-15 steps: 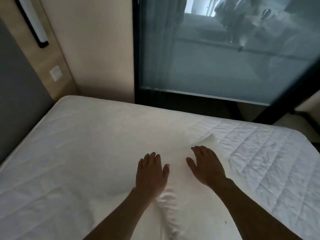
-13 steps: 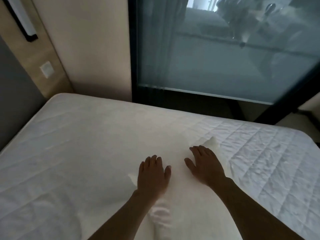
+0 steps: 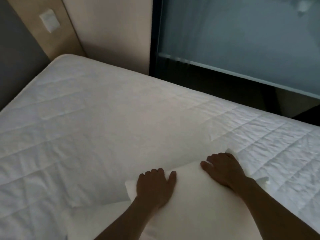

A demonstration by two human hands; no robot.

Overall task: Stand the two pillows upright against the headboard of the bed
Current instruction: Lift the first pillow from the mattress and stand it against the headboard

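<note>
A white pillow (image 3: 190,198) lies on the white quilted mattress (image 3: 103,118) at the bottom middle of the view. My left hand (image 3: 154,186) grips its far edge near the left corner, fingers curled over the rim. My right hand (image 3: 223,170) grips the same edge near the right corner. The far edge looks slightly raised off the mattress. Another white pillow-like shape (image 3: 83,220) shows at the lower left, partly under the first one. The grey headboard (image 3: 15,54) stands along the left side of the bed.
A beige wall panel with a light switch (image 3: 49,20) rises behind the bed's far left corner. A dark-framed glass partition (image 3: 242,40) runs along the far side, with a dark gap between it and the mattress.
My hands lay flat with spread fingers on the pillow; now both have curled over its far edge. The view has swung left and closer to the bed.
</note>
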